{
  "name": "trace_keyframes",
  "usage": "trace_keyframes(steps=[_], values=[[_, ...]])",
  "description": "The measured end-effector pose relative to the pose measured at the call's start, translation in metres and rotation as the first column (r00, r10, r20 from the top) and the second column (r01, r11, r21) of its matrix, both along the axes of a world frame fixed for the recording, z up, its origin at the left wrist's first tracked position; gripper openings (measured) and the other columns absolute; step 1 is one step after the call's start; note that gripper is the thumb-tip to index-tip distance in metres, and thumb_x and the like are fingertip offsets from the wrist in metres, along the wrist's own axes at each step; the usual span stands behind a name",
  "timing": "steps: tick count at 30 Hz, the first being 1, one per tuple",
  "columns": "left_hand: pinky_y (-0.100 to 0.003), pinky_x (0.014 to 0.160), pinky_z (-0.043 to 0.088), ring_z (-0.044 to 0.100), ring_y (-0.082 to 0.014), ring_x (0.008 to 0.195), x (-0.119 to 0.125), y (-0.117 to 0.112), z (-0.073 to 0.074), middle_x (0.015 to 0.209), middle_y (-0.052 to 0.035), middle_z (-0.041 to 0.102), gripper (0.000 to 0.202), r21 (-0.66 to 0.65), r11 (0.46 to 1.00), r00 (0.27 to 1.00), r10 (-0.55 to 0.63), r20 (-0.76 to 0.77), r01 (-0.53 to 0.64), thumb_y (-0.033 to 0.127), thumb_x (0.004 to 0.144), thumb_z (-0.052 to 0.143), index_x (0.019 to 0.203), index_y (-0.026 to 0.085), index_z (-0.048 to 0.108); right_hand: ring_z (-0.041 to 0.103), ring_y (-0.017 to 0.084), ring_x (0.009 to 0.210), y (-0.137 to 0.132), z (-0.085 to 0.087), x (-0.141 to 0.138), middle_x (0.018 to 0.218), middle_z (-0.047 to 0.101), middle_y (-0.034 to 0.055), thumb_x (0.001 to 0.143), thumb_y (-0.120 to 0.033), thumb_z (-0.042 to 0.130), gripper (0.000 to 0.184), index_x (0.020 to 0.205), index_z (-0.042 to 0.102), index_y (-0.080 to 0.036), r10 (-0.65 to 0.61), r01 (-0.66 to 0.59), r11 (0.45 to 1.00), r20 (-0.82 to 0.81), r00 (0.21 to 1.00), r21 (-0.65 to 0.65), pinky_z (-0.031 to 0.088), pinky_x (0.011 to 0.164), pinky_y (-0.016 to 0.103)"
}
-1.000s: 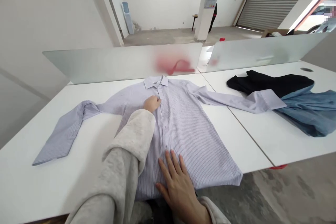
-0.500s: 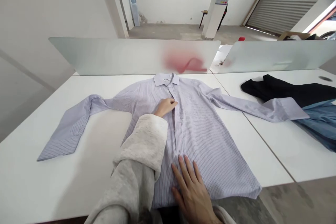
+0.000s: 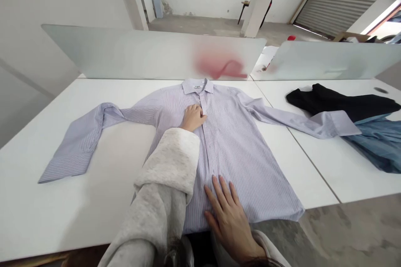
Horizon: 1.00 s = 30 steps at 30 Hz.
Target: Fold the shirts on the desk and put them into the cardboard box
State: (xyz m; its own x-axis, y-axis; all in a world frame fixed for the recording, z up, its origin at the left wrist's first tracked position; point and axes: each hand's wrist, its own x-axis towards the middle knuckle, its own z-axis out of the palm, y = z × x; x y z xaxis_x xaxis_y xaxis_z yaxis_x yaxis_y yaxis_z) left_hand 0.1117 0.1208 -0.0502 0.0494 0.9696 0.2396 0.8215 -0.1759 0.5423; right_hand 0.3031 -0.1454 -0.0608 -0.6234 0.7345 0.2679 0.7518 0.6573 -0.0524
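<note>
Shirt face-up on table. Your right hand: open, flat near hem. Your left hand: curled at placket; can't tell whether pinching. Advise: anchor right, keep placket straight.

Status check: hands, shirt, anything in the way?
Left hand curled on shirt, upper front, grip unclear. Right hand open, palm down on lower front. Shirt spread on white table. One cuff overlaps blue garment.
</note>
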Motion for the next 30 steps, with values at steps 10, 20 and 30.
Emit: trace_keyframes(steps=[10,20,30], values=[[-0.037,0.11,0.021,0.03,-0.0262,0.134,0.0,0.02,-0.009,0.142,-0.0179,0.04,0.044,0.011,0.997,0.979,0.071,-0.191,-0.07,0.026,0.093,0.032,0.131,0.004,0.041,0.027,0.035,0.136,0.001,-0.01,0.0,0.145,0.038,0.0146,0.085,-0.029,0.053,0.054,0.137,0.044,-0.018,0.019,-0.016,0.999,-0.083,0.996,0.031,0.038,0.1,0.054],[-0.043,0.108,0.023,0.037,-0.0279,0.127,-0.008,0.076,-0.008,0.135,-0.015,0.048,0.048,0.063,0.989,0.932,0.146,-0.331,-0.133,0.041,0.092,0.038,0.13,0.013,0.049,0.029,0.037,0.135,0.006,-0.032,0.009,0.144,0.039,0.0162,0.081,-0.031,0.06,0.064,0.141,0.039,-0.021,0.134,-0.119,0.986,-0.126,0.983,0.114,0.043,0.096,0.05],[-0.039,0.107,0.028,0.04,-0.0261,0.126,-0.015,0.095,-0.015,0.135,-0.0086,0.05,0.044,0.065,0.984,0.934,0.178,-0.311,-0.166,0.044,0.088,0.047,0.124,0.021,0.057,0.029,0.035,0.135,-0.001,-0.046,0.002,0.14,0.045,0.0143,0.078,-0.026,0.06,0.061,0.137,0.045,-0.024,0.061,-0.041,0.994,-0.204,0.977,0.102,0.039,0.1,0.052]])
